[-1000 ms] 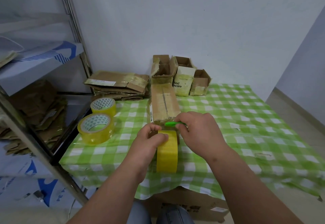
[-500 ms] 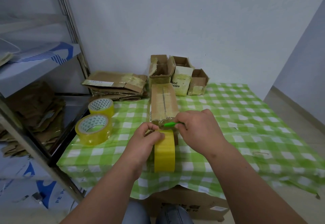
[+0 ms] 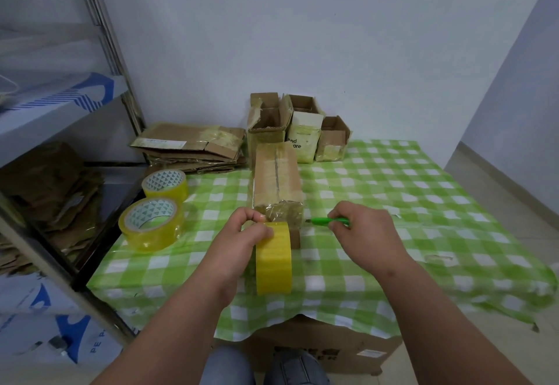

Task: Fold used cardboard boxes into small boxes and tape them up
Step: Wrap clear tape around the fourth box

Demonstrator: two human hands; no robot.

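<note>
We note the left hand (image 3: 242, 238) pinching the tape roll (image 3: 273, 259) just before the box (image 3: 277, 183); the right hand (image 3: 361, 233) grips the green cutter (image 3: 328, 220) beside it, blade apparently leftward.

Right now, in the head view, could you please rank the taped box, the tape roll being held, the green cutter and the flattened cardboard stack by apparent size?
1. flattened cardboard stack, though it lies farther off.
2. taped box.
3. held tape roll; close to the box, and nearer the camera, so unsure.
4. green cutter, partly hidden.
</note>
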